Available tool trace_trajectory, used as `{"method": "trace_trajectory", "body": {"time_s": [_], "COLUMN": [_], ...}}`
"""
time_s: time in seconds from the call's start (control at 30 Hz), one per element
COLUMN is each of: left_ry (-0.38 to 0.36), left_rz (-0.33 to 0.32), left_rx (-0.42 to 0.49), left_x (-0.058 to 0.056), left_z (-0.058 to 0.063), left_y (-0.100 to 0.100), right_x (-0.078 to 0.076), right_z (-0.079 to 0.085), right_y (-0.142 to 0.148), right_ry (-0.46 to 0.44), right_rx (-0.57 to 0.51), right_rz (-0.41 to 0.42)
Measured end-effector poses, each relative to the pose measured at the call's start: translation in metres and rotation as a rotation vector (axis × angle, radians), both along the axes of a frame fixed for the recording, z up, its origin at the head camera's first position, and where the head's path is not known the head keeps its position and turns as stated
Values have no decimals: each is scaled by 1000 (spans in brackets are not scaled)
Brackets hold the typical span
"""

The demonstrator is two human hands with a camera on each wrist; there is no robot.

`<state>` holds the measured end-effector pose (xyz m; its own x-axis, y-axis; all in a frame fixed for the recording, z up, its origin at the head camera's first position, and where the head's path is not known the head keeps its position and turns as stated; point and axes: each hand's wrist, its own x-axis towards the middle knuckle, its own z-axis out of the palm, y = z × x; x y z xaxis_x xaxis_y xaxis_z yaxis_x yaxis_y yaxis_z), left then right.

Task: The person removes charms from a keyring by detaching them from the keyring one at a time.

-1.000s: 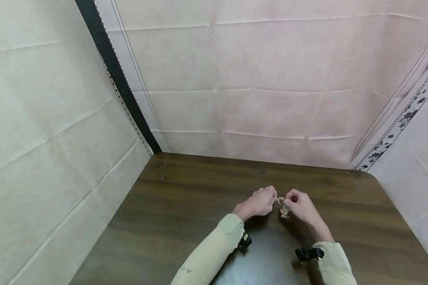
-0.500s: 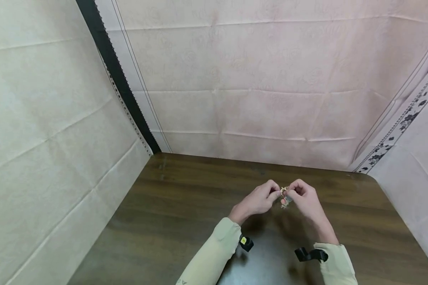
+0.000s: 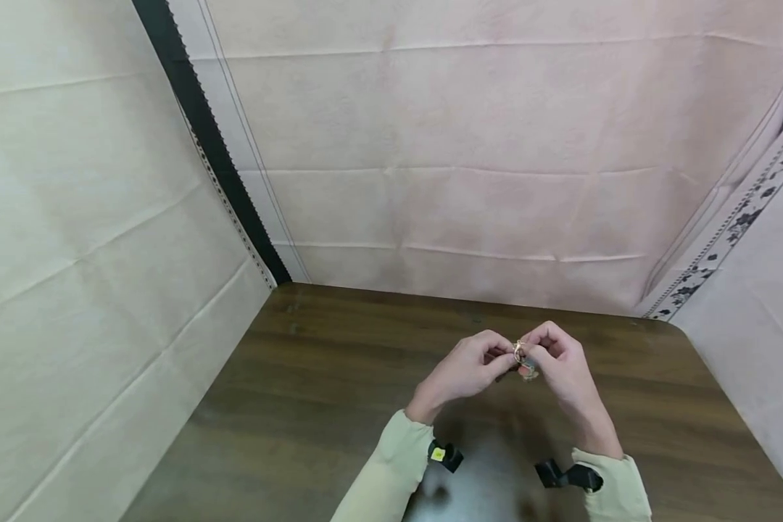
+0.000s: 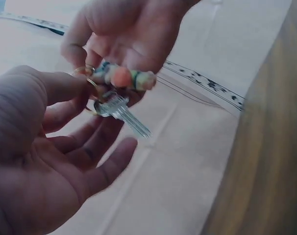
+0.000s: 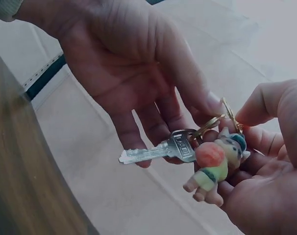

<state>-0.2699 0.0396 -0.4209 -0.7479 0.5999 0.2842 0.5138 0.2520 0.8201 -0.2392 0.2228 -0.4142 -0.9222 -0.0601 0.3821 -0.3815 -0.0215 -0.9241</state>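
Between my two hands is a gold key ring [image 5: 207, 126]. A silver key [image 5: 180, 148] and a small animal-figure keychain [image 5: 214, 159], with a round orange part, pale green body and dark cap, hang from the ring's hardware. In the head view my left hand [image 3: 463, 368] pinches the ring from the left with thumb and forefinger. My right hand [image 3: 564, 370] pinches the hardware on the figure's side. The left wrist view shows the key [image 4: 131, 120] pointing down past my left fingers, and the figure [image 4: 121, 77] against my right hand [image 4: 138, 29].
A brown wooden table [image 3: 313, 377] lies under both hands. Pale creased cloth [image 3: 457, 210] hangs behind it and at both sides. Black bands with small camera mounts sit at both wrists, such as the right wrist mount [image 3: 564, 475].
Both hands have risen a little off the table with the key ring and figure. The left hand has turned, so its thumb and forefinger grip at the ring now show.
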Motion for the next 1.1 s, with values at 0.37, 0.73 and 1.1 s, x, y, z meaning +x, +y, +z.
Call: {"method": "trace_trajectory", "body": {"time_s": [0.37, 0.73, 1.1], "left_ry": [140, 324, 436], "left_rz": [57, 80, 116], "left_rx": [-3, -28, 9], "left_x": [22, 38, 44], "left_z": [14, 28, 36], "left_y": [-9, -22, -25], "right_x": [13, 29, 35], "right_z": [11, 24, 29], "right_y": [-12, -21, -29], "right_ry": [38, 127, 193], "right_rx": [11, 39, 49], "right_rz": [25, 48, -18]}}
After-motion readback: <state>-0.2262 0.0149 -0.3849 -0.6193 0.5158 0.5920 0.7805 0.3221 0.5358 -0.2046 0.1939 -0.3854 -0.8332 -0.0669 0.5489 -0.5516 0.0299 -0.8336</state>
